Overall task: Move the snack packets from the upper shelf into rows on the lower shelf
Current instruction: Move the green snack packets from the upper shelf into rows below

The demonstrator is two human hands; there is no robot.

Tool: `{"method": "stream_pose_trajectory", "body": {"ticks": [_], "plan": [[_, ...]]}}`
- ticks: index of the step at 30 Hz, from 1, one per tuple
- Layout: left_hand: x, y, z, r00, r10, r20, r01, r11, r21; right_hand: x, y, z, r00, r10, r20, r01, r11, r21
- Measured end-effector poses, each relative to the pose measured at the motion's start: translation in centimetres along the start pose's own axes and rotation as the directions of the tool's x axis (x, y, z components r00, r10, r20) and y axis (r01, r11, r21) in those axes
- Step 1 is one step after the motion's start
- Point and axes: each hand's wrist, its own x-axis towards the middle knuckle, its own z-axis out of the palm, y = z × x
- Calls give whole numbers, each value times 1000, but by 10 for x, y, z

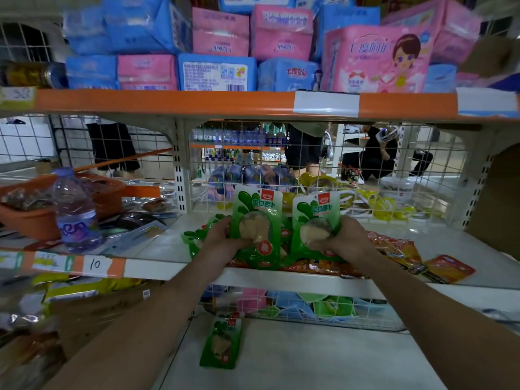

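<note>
Two green packets stand upright at the front of the upper shelf (450, 243), just beside each other but not touching: the left packet (257, 218) in the left hand (222, 237), the right packet (316, 215) in the right hand (349, 237). The step looks like the lift-off, and it would go best by drawing both toward the body until they clear the shelf lip, then lowering them face-forward and level to the lower shelf (323, 361), beside the lone packet (222, 342) lying flat there (it sits a little askew, so squaring it first would give the row a true start). A firm hold low on each pouch should stop the slick film from slipping. The left fingers (226, 226) are curled round the packet's left edge with the thumb under its window; the right fingers (337, 225) wrap the other's right edge likewise, so both are clamped. More green packets (194, 237) lie under the left hand, red packets (394, 249) lie flat by the right wrist, and a bottle (76, 209) stands well to the left
</note>
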Motion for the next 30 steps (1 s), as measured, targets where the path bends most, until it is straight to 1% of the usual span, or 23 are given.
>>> {"method": "stream_pose_trajectory", "body": {"ticks": [3,5,8,12,16,21,27,30], "plan": [[-15,8,3,1000,-15,20,18,990,-138,-21,-1,-8,996,-79,30,74,986,152],[-24,13,3,999,-43,31,48,981,-189,-32,-2,-11,994,-102,48,89,971,224],[-41,17,-1,997,-52,54,62,979,-195,-50,-3,-15,986,-105,127,54,935,350],[-71,24,-6,996,-66,62,76,983,-170,-79,-8,-23,972,-143,187,49,900,434],[-100,24,-14,992,-87,88,100,984,-147,-102,-1,-26,957,-177,228,55,888,457],[-132,4,-25,987,-143,74,153,973,-171,-131,10,-17,951,-114,288,-31,890,454],[-166,-27,-35,971,-214,110,231,956,-180,-159,23,5,930,-67,362,-102,898,428],[-176,-46,-43,961,-238,142,260,950,-170,-164,35,21,902,-53,428,-139,903,405]]}}
